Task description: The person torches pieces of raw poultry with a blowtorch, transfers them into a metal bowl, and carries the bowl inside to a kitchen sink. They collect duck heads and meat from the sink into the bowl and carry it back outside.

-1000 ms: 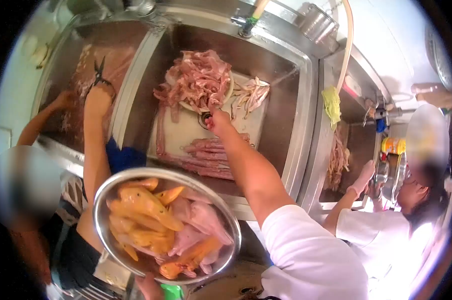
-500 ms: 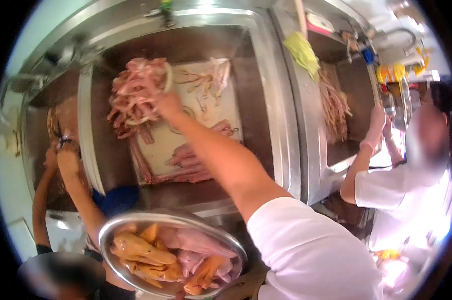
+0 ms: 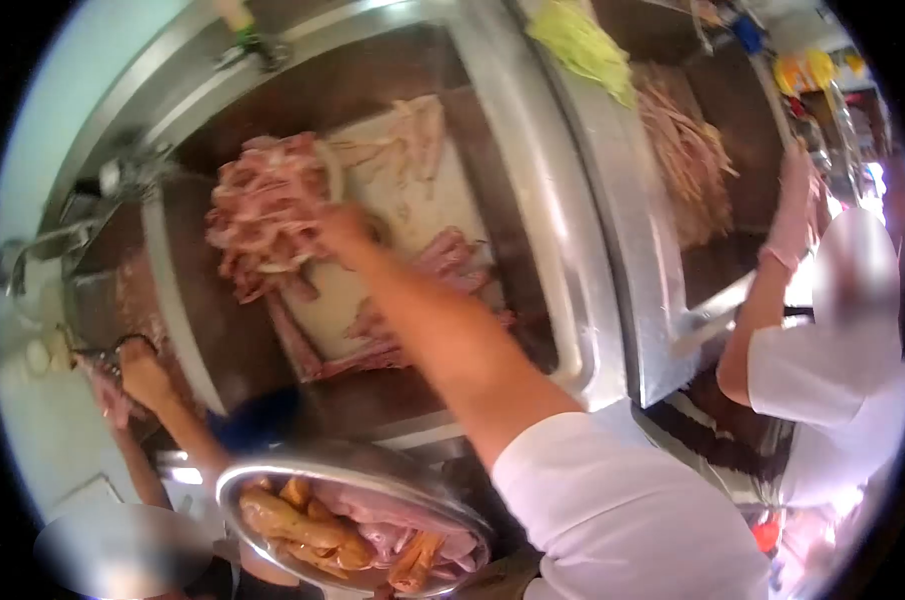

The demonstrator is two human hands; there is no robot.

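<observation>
My right hand (image 3: 346, 232) is closed at the near right edge of a round, white-rimmed basket (image 3: 331, 168). Pink raw meat strips (image 3: 268, 205) are heaped over it, hiding most of the basket. Under and beside it, a pale board (image 3: 443, 200) in the steel sink carries more meat strips (image 3: 443, 260) and thin pale pieces (image 3: 413, 135). At the bottom, a tilted metal bowl (image 3: 235, 480) holds yellowish and pink plucked poultry (image 3: 303, 525). Of my left hand (image 3: 384, 592), only a fingertip shows at the bowl's near rim; the rest is hidden.
On the left, a co-worker's hand (image 3: 148, 375) holds black-handled scissors by some meat. To the right, another co-worker's gloved hand (image 3: 795, 205) is at a second sink with long meat strips (image 3: 683, 150). A green cloth (image 3: 583, 45) lies on the divider between sinks.
The view has tilted and shifted. My right hand stays at the basket. The left co-worker's hands have moved up out of the sink toward the left, with scissors and meat.
</observation>
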